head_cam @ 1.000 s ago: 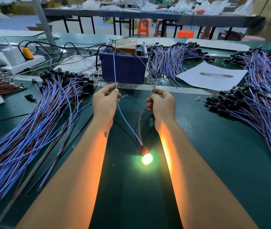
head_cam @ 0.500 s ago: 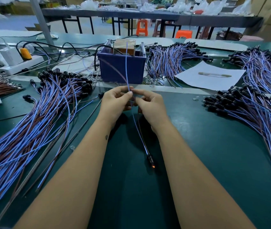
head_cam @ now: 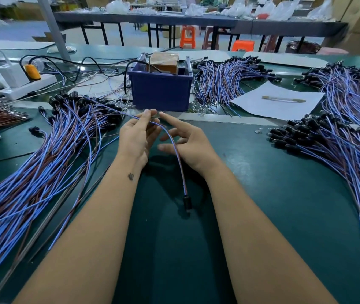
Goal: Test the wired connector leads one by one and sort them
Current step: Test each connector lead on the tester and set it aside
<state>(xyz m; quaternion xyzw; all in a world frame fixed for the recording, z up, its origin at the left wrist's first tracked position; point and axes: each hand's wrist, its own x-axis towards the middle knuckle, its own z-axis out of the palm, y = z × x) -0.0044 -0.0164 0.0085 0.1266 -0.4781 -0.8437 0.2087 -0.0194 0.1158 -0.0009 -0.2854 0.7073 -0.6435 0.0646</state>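
While the lead [head_cam: 175,150] hangs from the left hand [head_cam: 138,137], the step in hand looks like sorting it, i.e. carrying it off to a pile. To do that well: keep both wires pinched together near their free ends so blue & brown don't splay, lift enough that the black connector [head_cam: 187,201] clears the green surface [head_cam: 262,194] w/o dragging, then lay it parallel w/ the others, connector ends same way, so the bundle doesn't tangle. Which pile counts as pass vs. untested can't be told: left pile [head_cam: 49,154] and right pile [head_cam: 332,145] look alike.

Grip: left hand's thumb & fingers are curled round the wire pair near the top, a light pinch, not a fist. Right hand [head_cam: 187,141] is released, fingers spread & mostly straight, index pointing toward the left fingertips; it sits just beside the wire, contact unclear. The lead arcs down btw both forearms, connector low near the surface, in front of the blue bin [head_cam: 160,93].
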